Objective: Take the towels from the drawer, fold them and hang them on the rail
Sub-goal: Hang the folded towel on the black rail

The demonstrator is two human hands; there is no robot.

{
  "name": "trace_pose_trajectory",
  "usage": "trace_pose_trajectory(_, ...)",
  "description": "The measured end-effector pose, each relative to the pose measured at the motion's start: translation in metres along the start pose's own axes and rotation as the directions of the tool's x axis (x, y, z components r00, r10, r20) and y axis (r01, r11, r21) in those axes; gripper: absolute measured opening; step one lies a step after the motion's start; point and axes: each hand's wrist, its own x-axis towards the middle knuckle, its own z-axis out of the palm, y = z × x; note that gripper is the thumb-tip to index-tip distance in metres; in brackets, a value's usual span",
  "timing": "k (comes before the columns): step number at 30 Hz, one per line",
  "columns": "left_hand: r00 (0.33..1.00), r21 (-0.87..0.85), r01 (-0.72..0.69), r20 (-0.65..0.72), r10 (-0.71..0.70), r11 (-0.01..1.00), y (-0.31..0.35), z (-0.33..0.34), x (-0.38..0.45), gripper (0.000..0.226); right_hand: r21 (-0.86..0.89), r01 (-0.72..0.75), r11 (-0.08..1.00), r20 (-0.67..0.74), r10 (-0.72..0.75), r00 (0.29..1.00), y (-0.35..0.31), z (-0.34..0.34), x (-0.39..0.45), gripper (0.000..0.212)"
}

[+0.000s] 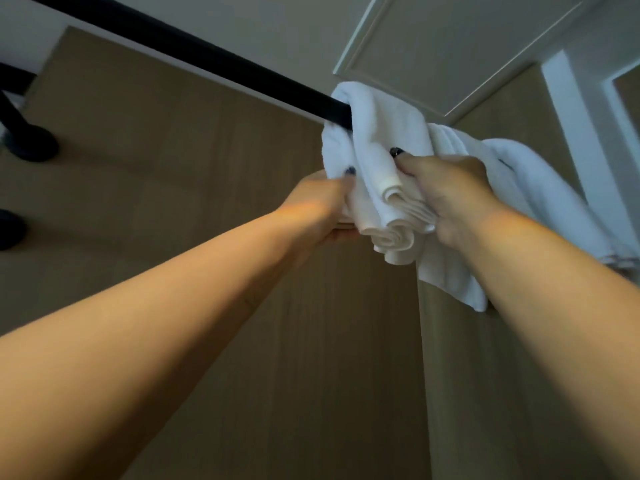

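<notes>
A black rail [194, 51] runs overhead from the upper left toward the centre right. A folded white towel [377, 133] is draped over its right part, with its layered edges hanging down between my hands. My left hand [322, 202] grips the towel's left side, fingers curled into the cloth. My right hand [450, 192] grips its right side. A second white towel [540, 188] hangs on the rail just to the right, partly behind my right hand and forearm.
Tan wall panels [194, 188] stand behind the rail. Black rail brackets [31, 143] are fixed at the far left. A white panelled ceiling [450, 39] and a white frame [568, 109] lie at the upper right.
</notes>
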Motion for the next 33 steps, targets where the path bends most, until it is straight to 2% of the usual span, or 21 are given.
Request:
trace_pose_trajectory(2, 0.999, 0.017, 0.051, -0.007, -0.051, 0.999, 0.011, 0.006, -0.001, 0.041, 0.136, -0.141, 0.981, 0.04, 0.137, 0.99, 0.01, -0.001, -0.005, 0.044)
trace_pose_trajectory(4, 0.996, 0.109, 0.078, 0.023, -0.08, 0.991, 0.021, 0.011, -0.002, 0.059, 0.303, -0.222, 0.927, 0.139, 0.187, 0.972, 0.021, 0.002, -0.009, 0.042)
trace_pose_trajectory(5, 0.996, 0.166, 0.08, 0.018, -0.084, 0.983, 0.024, 0.013, -0.002, 0.061, 0.389, -0.261, 0.883, 0.213, 0.189, 0.959, 0.027, 0.004, -0.011, 0.04)
trace_pose_trajectory(7, 0.996, 0.279, 0.09, -0.039, -0.082, 0.956, 0.025, 0.018, -0.001, 0.054, 0.529, -0.341, 0.777, 0.339, 0.175, 0.924, 0.039, 0.006, -0.019, 0.04)
trace_pose_trajectory(9, 0.993, 0.358, 0.1, -0.096, -0.07, 0.928, 0.022, 0.021, 0.003, 0.038, 0.601, -0.41, 0.686, 0.402, 0.184, 0.897, 0.052, 0.006, -0.024, 0.042)
trace_pose_trajectory(13, 0.995, 0.289, 0.086, -0.065, -0.07, 0.953, 0.012, 0.013, 0.006, 0.03, 0.644, -0.477, 0.598, 0.461, 0.194, 0.866, 0.067, 0.009, -0.029, 0.042)
trace_pose_trajectory(17, 0.998, 0.273, 0.055, -0.043, -0.045, 0.96, 0.001, 0.0, 0.006, 0.033, 0.648, -0.409, 0.643, 0.351, 0.225, 0.909, 0.069, 0.013, -0.026, 0.024)
trace_pose_trajectory(20, 0.995, 0.252, 0.042, -0.099, -0.018, 0.967, -0.005, -0.002, 0.004, 0.032, 0.616, -0.341, 0.71, 0.247, 0.237, 0.94, 0.069, 0.015, -0.023, 0.031)
trace_pose_trajectory(24, 0.987, 0.252, 0.016, -0.16, 0.025, 0.968, -0.011, 0.002, -0.005, 0.034, 0.559, -0.253, 0.79, 0.138, 0.212, 0.968, 0.076, 0.017, -0.026, 0.027)
trace_pose_trajectory(29, 0.982, 0.335, 0.063, -0.188, 0.001, 0.94, -0.005, 0.009, -0.012, 0.044, 0.514, -0.352, 0.782, 0.323, 0.204, 0.924, 0.078, 0.009, -0.025, 0.028)
trace_pose_trajectory(33, 0.977, 0.406, 0.117, -0.212, -0.031, 0.906, 0.003, 0.016, -0.016, 0.052, 0.447, -0.332, 0.831, 0.387, 0.155, 0.909, 0.072, -0.002, -0.021, 0.028)
